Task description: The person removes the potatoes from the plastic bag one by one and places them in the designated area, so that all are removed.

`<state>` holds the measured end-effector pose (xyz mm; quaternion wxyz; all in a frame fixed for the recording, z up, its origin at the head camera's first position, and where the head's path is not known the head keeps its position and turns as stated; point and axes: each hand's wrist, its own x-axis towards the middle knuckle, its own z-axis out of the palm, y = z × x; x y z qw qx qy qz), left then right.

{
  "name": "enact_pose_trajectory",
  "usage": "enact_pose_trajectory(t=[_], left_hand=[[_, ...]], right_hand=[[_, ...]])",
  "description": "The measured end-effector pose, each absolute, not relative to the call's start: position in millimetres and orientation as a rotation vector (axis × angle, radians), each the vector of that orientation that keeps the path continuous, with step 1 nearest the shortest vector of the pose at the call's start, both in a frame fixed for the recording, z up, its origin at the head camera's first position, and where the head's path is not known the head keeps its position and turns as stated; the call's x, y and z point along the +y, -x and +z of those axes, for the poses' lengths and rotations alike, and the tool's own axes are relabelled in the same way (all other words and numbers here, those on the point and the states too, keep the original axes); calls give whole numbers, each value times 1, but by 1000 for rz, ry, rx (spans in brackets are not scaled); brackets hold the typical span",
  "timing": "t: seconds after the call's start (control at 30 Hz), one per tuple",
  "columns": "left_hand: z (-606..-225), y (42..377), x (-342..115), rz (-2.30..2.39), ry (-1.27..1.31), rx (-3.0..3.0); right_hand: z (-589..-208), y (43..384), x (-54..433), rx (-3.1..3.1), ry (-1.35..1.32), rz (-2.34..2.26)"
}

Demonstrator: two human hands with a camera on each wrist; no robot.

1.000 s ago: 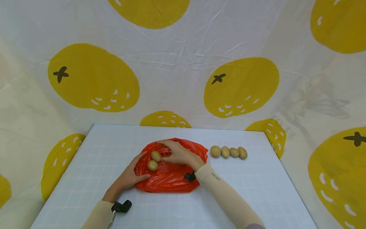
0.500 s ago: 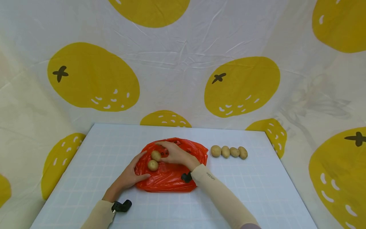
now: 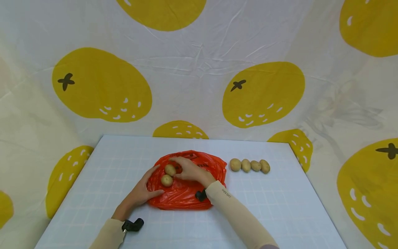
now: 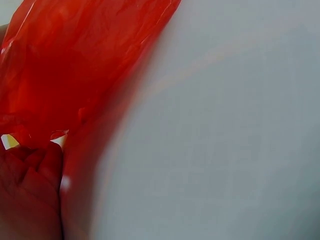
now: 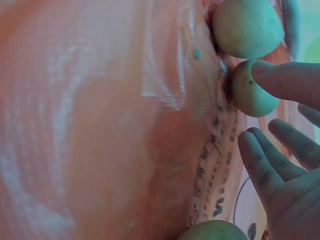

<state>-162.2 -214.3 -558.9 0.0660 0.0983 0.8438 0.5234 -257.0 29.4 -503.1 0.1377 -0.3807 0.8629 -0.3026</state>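
Two round potatoes, an upper one (image 3: 170, 169) and a lower one (image 3: 167, 180), rest together on a crumpled red plastic bag (image 3: 186, 200). My left hand (image 3: 140, 193) lies along the bag's left edge, its thumb extended over the plastic. In the left wrist view its palm (image 4: 30, 200) shows at lower left beside the red film. My right hand (image 3: 190, 171) is over the bag, just right of the upper potato. In the right wrist view the thumb (image 5: 290, 82) overlaps a potato (image 5: 243, 97), while the other fingers are spread. Whether the thumb touches it I cannot tell.
Several potatoes (image 3: 246, 165) stand in a row to the right of the bag on the light checked table (image 3: 264, 207). Behind hangs a pale sheet (image 3: 186, 86) with yellow fruit prints. Another potato (image 5: 212, 232) appears at the bottom of the right wrist view.
My right hand and forearm have shifted slightly toward me and left, exposing more of the bag's printing. The left hand and the potatoes stay in place.
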Motion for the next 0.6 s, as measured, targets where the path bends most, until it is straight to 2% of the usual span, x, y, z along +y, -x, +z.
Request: enact_pose_trajectory(t=[0.6], left_hand=[[-559,161,-213,1584,-293,2551]], right_hand=[[-514,255,23,2487,1053,-872]])
